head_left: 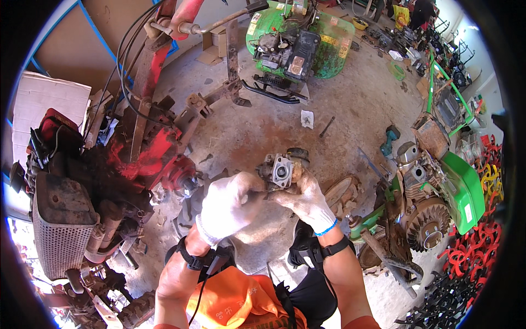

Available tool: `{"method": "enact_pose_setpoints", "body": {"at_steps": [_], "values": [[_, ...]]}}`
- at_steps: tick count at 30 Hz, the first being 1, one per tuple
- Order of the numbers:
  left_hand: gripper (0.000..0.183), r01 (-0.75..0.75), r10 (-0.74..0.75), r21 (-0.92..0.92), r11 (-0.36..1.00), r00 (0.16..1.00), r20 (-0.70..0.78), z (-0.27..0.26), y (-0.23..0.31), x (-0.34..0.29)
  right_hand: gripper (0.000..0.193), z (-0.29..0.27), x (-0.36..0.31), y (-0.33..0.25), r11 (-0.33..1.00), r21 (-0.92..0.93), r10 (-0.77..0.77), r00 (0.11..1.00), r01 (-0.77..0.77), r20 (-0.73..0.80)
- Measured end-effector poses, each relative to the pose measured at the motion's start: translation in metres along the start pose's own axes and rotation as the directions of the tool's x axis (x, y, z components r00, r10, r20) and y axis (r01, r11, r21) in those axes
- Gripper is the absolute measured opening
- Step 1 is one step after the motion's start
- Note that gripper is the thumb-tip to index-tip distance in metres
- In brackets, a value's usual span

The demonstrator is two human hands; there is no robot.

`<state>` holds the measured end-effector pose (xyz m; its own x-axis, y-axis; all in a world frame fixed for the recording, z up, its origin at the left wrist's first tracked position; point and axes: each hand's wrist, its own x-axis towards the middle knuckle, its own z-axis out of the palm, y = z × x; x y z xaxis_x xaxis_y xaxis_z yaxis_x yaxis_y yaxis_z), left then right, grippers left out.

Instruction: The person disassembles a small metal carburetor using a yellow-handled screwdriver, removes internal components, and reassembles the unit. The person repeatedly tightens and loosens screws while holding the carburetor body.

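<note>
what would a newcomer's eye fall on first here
Probably the bright green machine at the top centre. Next, perhaps, the heap of red and black curved parts at the lower right, then the grey metal part near the picture's middle, held in the white-gloved right hand.

- A yellow label (329,40) marks a green guard (334,63) on a machine, its print too small to read.
- A pale label (296,66) sits on the machine's dark housing (309,46).
- A white label (468,212) stands on a green panel (457,178), right.
- White markings (227,314), illegible, dot an orange garment (216,293).
</note>
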<state>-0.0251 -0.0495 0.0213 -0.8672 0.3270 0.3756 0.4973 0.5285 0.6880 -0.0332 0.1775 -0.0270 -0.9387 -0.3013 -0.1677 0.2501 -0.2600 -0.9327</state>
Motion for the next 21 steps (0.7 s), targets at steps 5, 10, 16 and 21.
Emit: {"method": "enact_pose_setpoints", "body": {"at_steps": [5, 10, 16, 21], "values": [[0.02, -0.048, 0.049, 0.039, 0.998, 0.999, -0.015, 0.003, -0.003, 0.001, 0.068, 0.003, 0.002, -0.002, 0.994, -0.094, -0.065, 0.998, 0.063, -0.016], [0.027, -0.234, 0.237, 0.14, 0.962, 0.971, -0.008, 0.005, -0.011, -0.001, 0.065, -0.001, 0.004, 0.008, 0.995, -0.089, -0.048, 0.999, 0.045, -0.022], [0.032, -0.314, 0.314, 0.21, 0.926, 0.949, 0.034, 0.004, -0.012, 0.0, 0.068, -0.005, 0.008, 0.019, 0.993, 0.114, 0.04, 0.999, -0.042, 0.02], [0.035, -0.358, 0.325, 0.335, 0.872, 0.933, 0.151, 0.0, -0.001, 0.001, 0.067, -0.008, 0.006, 0.021, 0.976, 0.207, 0.057, 0.997, -0.068, 0.055]]}}
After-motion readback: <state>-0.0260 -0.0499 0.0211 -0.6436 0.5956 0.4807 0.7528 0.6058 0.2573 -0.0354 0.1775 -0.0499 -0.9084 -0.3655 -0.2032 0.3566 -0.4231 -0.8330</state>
